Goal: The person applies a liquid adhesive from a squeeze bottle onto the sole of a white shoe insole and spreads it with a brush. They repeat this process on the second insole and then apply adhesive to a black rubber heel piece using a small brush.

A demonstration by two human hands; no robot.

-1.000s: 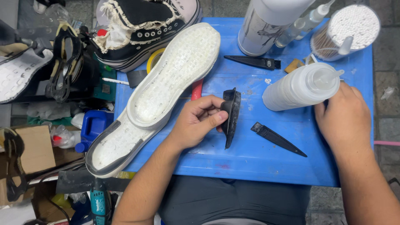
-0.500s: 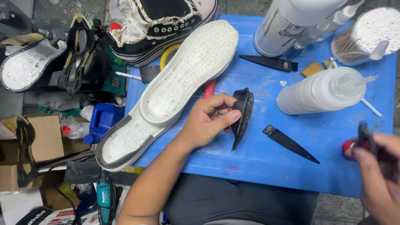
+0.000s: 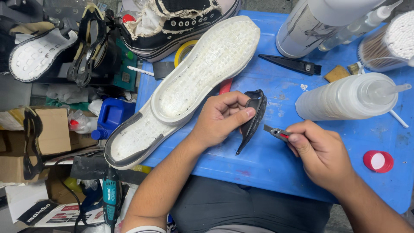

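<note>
Hands hold black strip, cutter.

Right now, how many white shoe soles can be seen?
2. One large white sole lies on the blue table beside the left hand. One smaller sole rests on the clutter at far left. Others may be hidden.
</note>
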